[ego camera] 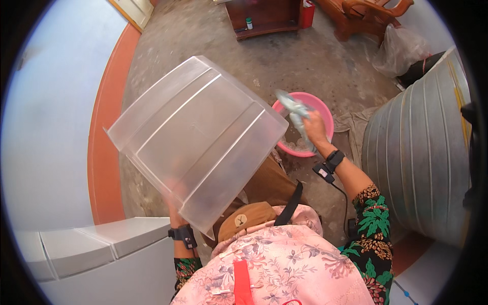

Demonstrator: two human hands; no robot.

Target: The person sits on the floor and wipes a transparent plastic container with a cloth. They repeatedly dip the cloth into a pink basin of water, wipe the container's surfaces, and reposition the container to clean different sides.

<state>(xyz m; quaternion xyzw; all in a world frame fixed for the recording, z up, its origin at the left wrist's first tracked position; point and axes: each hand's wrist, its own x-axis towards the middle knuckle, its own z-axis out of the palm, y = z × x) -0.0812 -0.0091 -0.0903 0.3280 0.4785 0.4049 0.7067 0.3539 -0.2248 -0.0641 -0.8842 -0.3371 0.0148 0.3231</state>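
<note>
A large translucent plastic bin is raised at a tilt in front of me, its ribbed side towards the camera. My left hand grips it near the lower left rim, and the fingers show only dimly through the plastic. A pale blue-grey wet cloth is bunched in my right hand, blurred by motion. Directly under that hand stands a pink basin of murky water with suds along its side. The cloth is above the basin, to the right of the bin.
A tall ribbed grey metal drum stands close on the right, with a grey rag beside it. White cabinet edges my left side. Farther off are a dark wooden stand, a carved wooden chair and a clear plastic bag.
</note>
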